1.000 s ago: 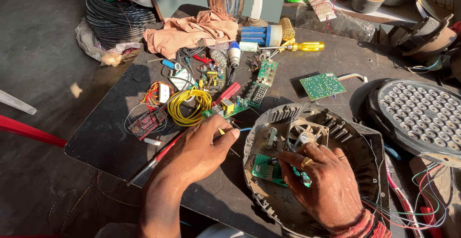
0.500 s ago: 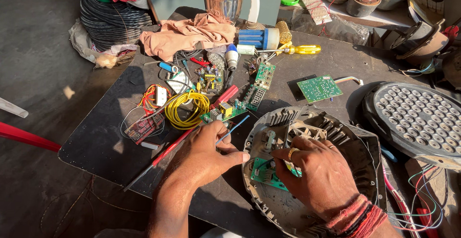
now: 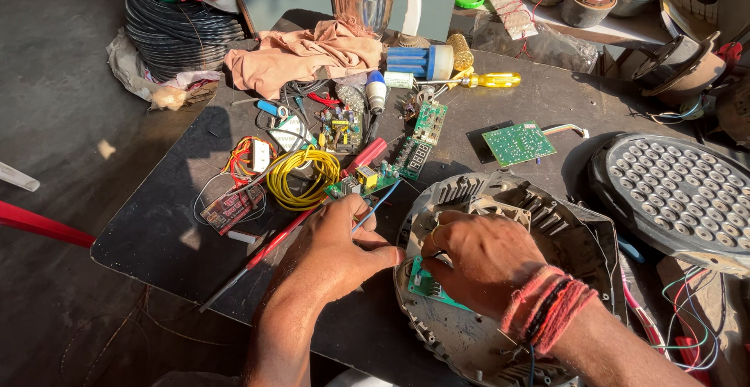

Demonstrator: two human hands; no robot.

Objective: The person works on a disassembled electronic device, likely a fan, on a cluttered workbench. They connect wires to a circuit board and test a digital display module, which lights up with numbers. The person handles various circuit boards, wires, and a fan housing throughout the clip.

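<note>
Blue-handled tool slants up-right, gripped by left hand (right hand pinches circuit board).

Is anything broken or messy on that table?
Yes. The round grey housing lies opened, its green circuit board bare under both hands. Loose boards, a yellow wire coil and a crumpled cloth clutter the table.

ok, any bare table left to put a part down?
Yes: the dark table is bare along its near left edge, below the yellow wire coil. Another bare strip lies between the yellow screwdriver and the green board. Crowded: the centre, around the coil, and near both hands at the round housing.
</note>
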